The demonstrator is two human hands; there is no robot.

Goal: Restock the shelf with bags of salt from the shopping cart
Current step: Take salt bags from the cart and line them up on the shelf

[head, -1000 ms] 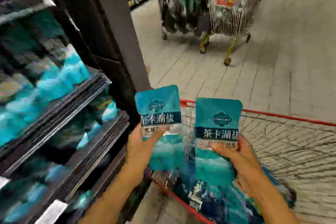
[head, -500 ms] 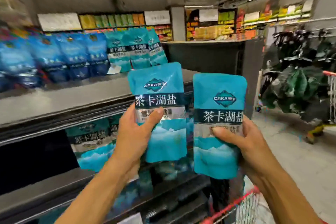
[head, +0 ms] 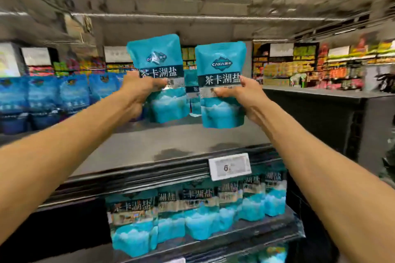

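Two teal salt bags are held up at centre frame, above the top shelf point(head: 149, 145), both upright w/ labels facing the camera. The left bag point(head: 159, 79) is gripped by the left hand point(head: 141, 89) at centre-left: thumb laid across the silver label band, remaining fingers hidden behind the bag, so their spread can't be told. The right bag point(head: 221, 85) is gripped by the right hand point(head: 241, 96) just right of centre: thumb pressed over the front at the label band, other fingers wrapped round the bag's right edge & mostly hidden. The bags are kept just beside each other, not touching; a narrow gap is seen between them, through which more teal bags point(head: 191, 92) at the shelf's back are glimpsed. The lower edge of each held bag is seen over the grey shelf surface; contact w/ it can't be told. Darker blue bags point(head: 53, 96) are lined up along the shelf at mid-left. A white price tag point(head: 229, 166) is fixed to the shelf's front edge, lower centre-right. A row of matching teal bags point(head: 192, 209) is stocked on the shelf below, at bottom centre. Blurred store aisles point(head: 320, 66) are seen at upper right. The cart isn't in view.
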